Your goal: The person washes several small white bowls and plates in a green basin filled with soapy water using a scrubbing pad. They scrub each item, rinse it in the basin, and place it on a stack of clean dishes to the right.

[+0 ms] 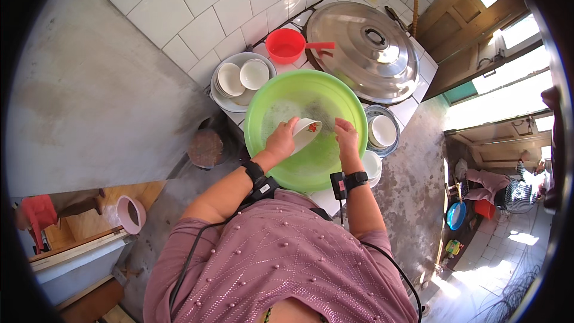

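Observation:
A large green plastic basin [314,175] with sudsy water stands before me on the tiled stove top. My left hand [282,138] grips a white bowl [306,134] with a red flower design, tilted on its side over the basin. My right hand [346,137] is over the basin's right part, apart from the bowl, fingers bent together; whether it holds something small, such as a scrubber, I cannot tell. Stacked white bowls [231,80] sit in an enamel basin [225,102] at the left. Other white bowls [383,131] rest in a blue-patterned dish [397,142] at the right.
A red plastic dipper [285,45] and a large metal wok lid [363,54] lie behind the basin. More white bowls [371,164] stand near my right wrist. A tiled wall [228,13] rises behind. Two other people are farther off, one at each side.

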A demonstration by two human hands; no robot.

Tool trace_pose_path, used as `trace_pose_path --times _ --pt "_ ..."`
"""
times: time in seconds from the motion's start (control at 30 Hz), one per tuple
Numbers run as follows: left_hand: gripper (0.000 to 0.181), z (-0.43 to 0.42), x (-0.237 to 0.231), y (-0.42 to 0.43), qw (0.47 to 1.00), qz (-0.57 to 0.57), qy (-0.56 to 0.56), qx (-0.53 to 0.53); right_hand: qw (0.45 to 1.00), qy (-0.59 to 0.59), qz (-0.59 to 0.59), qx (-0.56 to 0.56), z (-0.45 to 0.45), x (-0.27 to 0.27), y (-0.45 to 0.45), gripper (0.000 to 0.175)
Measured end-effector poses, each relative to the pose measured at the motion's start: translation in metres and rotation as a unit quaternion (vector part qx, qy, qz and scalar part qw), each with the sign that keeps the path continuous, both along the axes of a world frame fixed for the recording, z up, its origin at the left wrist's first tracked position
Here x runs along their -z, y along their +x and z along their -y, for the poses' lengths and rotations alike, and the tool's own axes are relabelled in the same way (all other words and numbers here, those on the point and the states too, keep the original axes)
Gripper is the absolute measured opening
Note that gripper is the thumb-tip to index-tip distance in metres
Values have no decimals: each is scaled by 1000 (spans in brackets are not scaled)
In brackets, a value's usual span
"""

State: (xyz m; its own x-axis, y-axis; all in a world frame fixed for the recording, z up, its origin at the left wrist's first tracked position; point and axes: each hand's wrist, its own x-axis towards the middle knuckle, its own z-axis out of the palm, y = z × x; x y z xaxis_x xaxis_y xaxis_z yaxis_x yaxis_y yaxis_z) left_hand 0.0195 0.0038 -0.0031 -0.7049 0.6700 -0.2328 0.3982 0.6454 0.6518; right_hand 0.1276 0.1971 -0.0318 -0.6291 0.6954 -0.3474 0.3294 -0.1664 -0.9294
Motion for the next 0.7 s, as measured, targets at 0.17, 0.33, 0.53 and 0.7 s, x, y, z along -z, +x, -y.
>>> trace_pose_path --times 0.17,0.33,0.53,0.7 --pt "55 -4 27 7 983 138 82 -94 997 -3 73 -25 15 25 14 48" --pt "48 8 49 8 728 597 225 -251 977 -33 171 -122 30 3 19 64" --pt "37 4 59 11 672 637 292 -240 979 71 123 -149 44 -22 15 57" --pt "32 -12 55 -2 717 540 385 -216 880 446 47 -156 41 -33 7 56"
